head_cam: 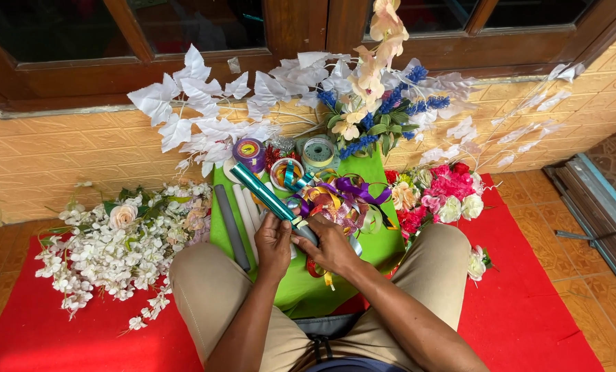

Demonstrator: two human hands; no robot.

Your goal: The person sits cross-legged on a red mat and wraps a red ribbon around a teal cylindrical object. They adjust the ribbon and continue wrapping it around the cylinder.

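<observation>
Both hands meet over the green cloth (380, 234) between the knees. Left hand (273, 244) is wrapped around the near end of a shiny teal roll (263, 191), which slants up toward far left. Right hand (332, 246) is closed beside it, fingers on a grey end piece (306, 233) at the roll's base; exact grip there cannot be told. Just right of the roll lies a tangle of ribbons (339, 200), purple, orange and teal. Far side of the cloth: purple tape spool (249, 153), pale green tape spool (319, 152), both round with circular labels. White flowers (108, 251) lie left on the red mat (535, 303); pink flowers (442, 193) right.
</observation>
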